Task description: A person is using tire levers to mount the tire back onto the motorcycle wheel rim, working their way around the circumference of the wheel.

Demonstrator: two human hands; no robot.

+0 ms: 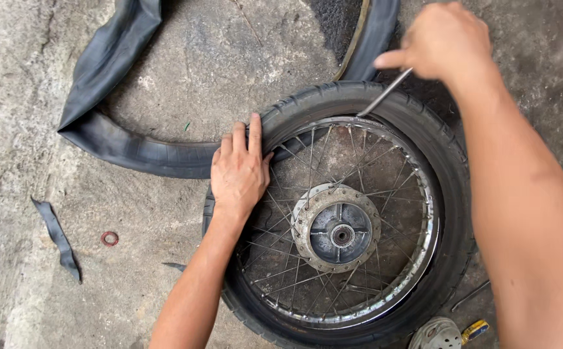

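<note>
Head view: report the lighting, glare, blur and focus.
Head view: soft, even daylight with faint shadows; mild glare on the chrome rim; tyre, spokes and left hand sharp; right hand and metal lever slightly soft; no distortion evident.

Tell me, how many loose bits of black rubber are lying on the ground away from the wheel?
2: a limp inner tube curled above the left hand, and a torn strip near the left edge. More may lie out of frame.

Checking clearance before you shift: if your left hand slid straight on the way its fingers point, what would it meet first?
The left hand already rests on the tyre; just past that lies the loose inner tube on the concrete floor, though depth is hard to judge.
</note>
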